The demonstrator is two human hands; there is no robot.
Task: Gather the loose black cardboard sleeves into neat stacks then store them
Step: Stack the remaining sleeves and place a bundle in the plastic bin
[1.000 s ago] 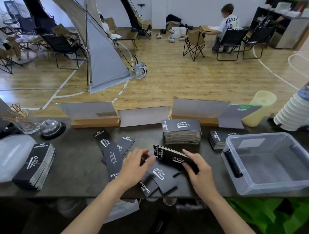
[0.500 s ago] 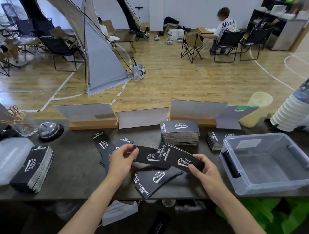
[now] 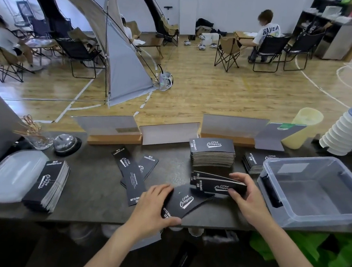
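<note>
At the near edge of the counter [image 3: 92, 190] the left hand [image 3: 153, 206] pinches one sleeve [image 3: 182, 200] by its near end, thumb under and fingers over; the right hand [image 3: 244, 193] is closed on a thin bundle [image 3: 215, 183] held just above the counter, its leaves fanned apart at the far side. The step in hand looks to be adding the single sleeve to the bundle; it would go best slid in flat with the print the same way up, then the edges tapped square on the counter before the grip loosens, since the fanned leaves could slip. Left of the hands three loose sleeves [image 3: 129, 172] lie crossed, yet to be picked up; a side stack [image 3: 53, 184] sits further left. Beyond stand a tall stack [image 3: 212, 153] and a lower one [image 3: 253, 161], just beside the empty bin [image 3: 315, 190], likely the store.
</note>
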